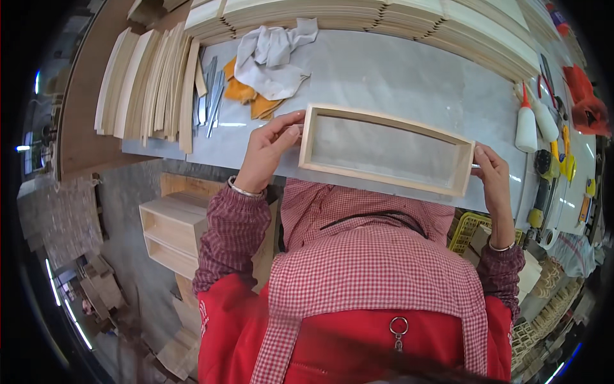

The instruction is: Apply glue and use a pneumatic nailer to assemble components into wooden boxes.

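Observation:
A long rectangular frame of pale wood (384, 180) is held at the near edge of the grey worktop, and the grey surface shows through its middle. My left hand (268, 150) is closed at its left short end, thumb and fingers bent. At the opposite short end my right hand (494, 176) grips it with bent fingers. Something small and shiny shows by each hand's fingertips, too small to name. Beyond my left hand lie a crumpled white cloth (272, 61), an orange cloth (240, 86) and several thin metal strips (214, 102).
Thin wooden boards (150, 86) stand stacked at the left, and more board stacks (358, 16) line the worktop's far side. White glue bottles (526, 128) and yellow-handled tools (566, 160) lie at the right. Below left is a wooden box (171, 230); a yellow basket (470, 230) sits below right.

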